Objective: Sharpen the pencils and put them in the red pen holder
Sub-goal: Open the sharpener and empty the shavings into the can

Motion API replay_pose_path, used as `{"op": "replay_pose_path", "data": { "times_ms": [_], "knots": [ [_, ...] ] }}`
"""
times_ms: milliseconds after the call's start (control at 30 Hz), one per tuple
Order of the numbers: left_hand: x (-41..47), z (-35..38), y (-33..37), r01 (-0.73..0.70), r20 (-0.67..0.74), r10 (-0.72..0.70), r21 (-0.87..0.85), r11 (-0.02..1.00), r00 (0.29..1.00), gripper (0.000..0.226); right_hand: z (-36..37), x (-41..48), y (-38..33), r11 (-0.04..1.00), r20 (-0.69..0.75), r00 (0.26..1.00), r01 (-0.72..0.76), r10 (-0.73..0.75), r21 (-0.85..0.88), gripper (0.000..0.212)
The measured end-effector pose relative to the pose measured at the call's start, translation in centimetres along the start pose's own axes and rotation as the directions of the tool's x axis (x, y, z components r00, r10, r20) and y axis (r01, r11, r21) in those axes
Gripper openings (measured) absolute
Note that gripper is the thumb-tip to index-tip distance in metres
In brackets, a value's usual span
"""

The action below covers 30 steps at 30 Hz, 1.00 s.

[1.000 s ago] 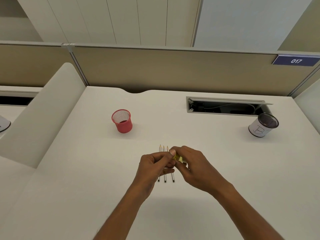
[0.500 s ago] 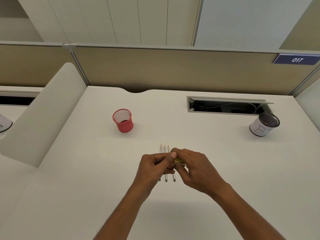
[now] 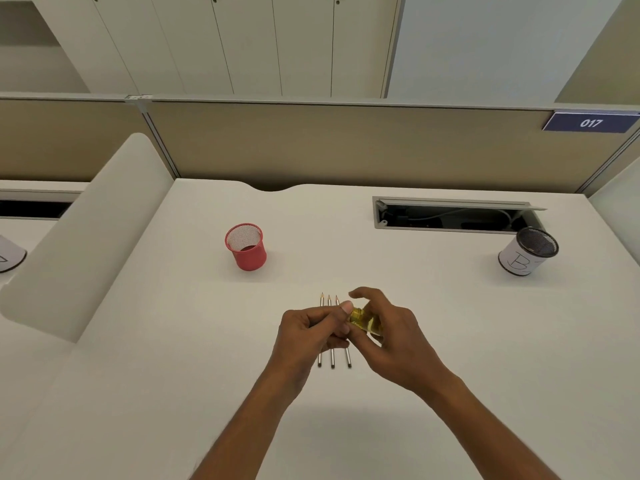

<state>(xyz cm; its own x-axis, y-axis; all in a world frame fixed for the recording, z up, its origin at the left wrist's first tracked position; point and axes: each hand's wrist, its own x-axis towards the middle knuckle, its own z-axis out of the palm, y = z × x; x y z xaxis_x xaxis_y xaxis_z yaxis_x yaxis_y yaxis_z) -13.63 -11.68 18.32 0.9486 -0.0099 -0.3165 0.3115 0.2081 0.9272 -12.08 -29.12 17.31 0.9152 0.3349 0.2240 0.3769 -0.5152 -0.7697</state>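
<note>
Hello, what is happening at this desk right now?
A person holds a yellow sharpener in the right hand, while the left hand meets it, fingers closed as if on a pencil, though none shows. Three pencils lie side by side on the desk beneath the hands. The red pen holder looks empty.

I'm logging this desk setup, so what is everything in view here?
pencils: three, grey with sharp tips, side by side on the desk under the hands
sharpener: one, yellow, held between the hands
red pen holder: one, red mesh, upright, far left of the pencils
white pen holder: one, white with dark mesh rim, far right
cable tray: one, grey, open, set in the desk's back right
number sign: one, blue, reads 017, on the partition
desk: one, white
left hand: pinched shut, contents hidden
right hand: gripping the sharpener
</note>
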Motion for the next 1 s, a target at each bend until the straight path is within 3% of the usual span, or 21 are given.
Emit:
{"op": "replay_pose_path", "data": {
  "times_ms": [167,733,1000],
  "knots": [
    [0.4,0.2,0.4,0.056,0.014,-0.054,-0.104,0.993,0.998,0.042,-0.6,0.0,0.4,0.986,-0.007,0.997,-0.07,0.072,0.153,0.028],
    [1.3,1.5,0.7,-0.02,-0.021,0.02,0.009,1.0,1.0,0.036,-0.7,0.0,1.4,0.966,-0.069,0.991,-0.098,0.117,0.239,0.025],
    [2.0,2.0,0.5,0.098,0.016,-0.097,-0.109,0.989,0.995,0.046,-0.5,-0.1,2.4,0.933,-0.086,0.98,-0.143,0.181,0.33,0.024]
  ]
}}
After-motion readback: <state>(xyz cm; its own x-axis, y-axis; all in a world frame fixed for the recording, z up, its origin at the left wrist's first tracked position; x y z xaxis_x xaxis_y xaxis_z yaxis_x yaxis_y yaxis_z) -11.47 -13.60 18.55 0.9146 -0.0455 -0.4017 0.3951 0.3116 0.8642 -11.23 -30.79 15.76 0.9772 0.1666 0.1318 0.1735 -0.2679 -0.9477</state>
